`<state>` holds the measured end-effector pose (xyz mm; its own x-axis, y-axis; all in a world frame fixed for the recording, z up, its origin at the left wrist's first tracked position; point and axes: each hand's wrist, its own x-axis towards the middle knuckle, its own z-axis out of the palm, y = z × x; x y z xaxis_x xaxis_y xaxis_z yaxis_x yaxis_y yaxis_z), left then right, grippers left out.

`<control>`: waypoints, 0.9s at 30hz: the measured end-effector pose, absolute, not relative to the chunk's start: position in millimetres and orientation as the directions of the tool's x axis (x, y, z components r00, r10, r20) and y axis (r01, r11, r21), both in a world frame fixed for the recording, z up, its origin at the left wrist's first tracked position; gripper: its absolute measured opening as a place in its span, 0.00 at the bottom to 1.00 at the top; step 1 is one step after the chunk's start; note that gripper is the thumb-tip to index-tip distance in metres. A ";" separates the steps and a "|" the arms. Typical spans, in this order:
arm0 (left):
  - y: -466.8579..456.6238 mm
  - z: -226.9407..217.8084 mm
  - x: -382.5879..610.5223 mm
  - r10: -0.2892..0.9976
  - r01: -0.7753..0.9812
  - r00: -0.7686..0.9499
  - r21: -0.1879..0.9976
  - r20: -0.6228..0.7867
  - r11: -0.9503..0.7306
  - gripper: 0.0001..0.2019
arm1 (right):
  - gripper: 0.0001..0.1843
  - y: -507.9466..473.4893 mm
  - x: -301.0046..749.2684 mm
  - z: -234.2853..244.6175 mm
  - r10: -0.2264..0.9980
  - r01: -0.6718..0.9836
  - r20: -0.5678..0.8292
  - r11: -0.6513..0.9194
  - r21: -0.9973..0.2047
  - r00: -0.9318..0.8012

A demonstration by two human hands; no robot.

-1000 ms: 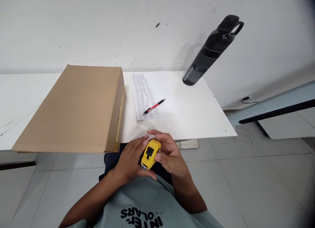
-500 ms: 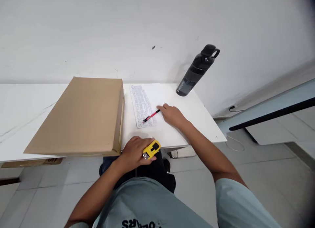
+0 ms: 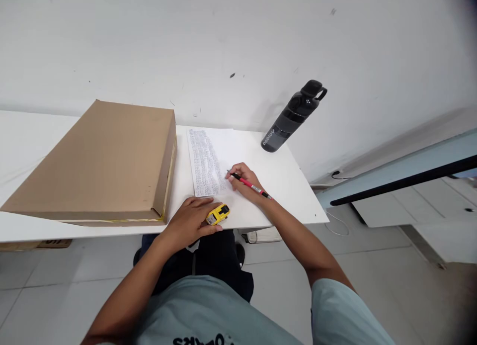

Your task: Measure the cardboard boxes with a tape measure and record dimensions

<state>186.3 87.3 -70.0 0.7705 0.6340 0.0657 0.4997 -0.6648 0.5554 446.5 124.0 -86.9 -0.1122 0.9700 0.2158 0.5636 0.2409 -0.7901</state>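
Observation:
A yellow tape measure [image 3: 218, 214] with a black patch is in my left hand [image 3: 192, 218], between thumb and fingers at the table's front edge. My right hand [image 3: 244, 182] grips a red and black pen [image 3: 250, 185] in a writing hold, its tip over the right part of the paper. The sheet of paper [image 3: 204, 161] lies on the table, its left side covered in dense handwriting. My left fingertips lie just below the sheet's lower edge. The undersides of both hands are hidden.
A large closed cardboard box [image 3: 100, 161] stands on the white table [image 3: 286, 201] to the left. A black bottle [image 3: 292, 116] stands upright at the back right, near the wall. A pale blue panel with a black edge [image 3: 402, 176] is off to the right.
My right hand has turned the pen into a writing hold and brought it to the paper. My left hand, with the tape measure, has moved forward onto the table edge. The view has shifted.

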 end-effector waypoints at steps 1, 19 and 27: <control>87.7 -70.1 186.4 0.637 0.501 0.769 0.558 0.064 -0.661 0.29 | 0.12 123.2 443.0 -86.5 0.972 0.449 0.181 0.230 -0.863 -0.150; 89.6 -69.6 190.3 0.667 0.528 0.745 0.598 0.015 -0.603 0.27 | 0.24 120.6 431.7 -72.1 0.989 0.499 0.044 0.108 -0.860 -0.140; 80.6 -78.3 189.9 0.659 0.510 0.737 0.519 0.147 -0.686 0.29 | 0.23 121.0 430.7 -74.5 0.992 0.523 0.037 0.095 -0.847 -0.121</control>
<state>189.9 80.6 -78.3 0.7373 0.6593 0.1471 0.5102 -0.6862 0.5185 430.7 121.0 -74.5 -0.1208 0.9920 0.0373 0.5225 0.0955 -0.8472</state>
